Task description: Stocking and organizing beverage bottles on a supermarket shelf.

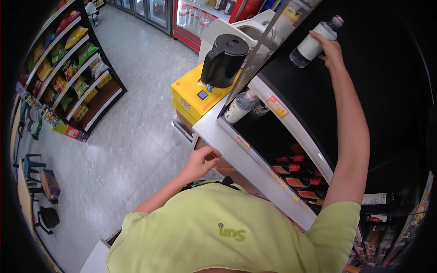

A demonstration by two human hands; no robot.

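My right hand (330, 49) is closed around a clear plastic bottle (309, 46) with a white label, raised and tilted before the dark upper part of a shelf unit. One shelf below, a similar bottle (239, 108) with a pinkish cap stands at the left end, a dark container partly hidden beside it. Several dark bottles with red tops (293, 168) are further right on that lower shelf. My left hand (200, 162) hangs by the shelf's white front edge (251, 160), fingers loosely curled, holding nothing.
A black electric kettle (225, 61) stands on a yellow box (194, 92) left of the shelf. Snack bags fill a rack (73, 68) at the far left. Glass-door fridges (205, 17) stand at the back. A blue stool (33, 167) is at the left, and part of a person (91, 12) shows at the top left.
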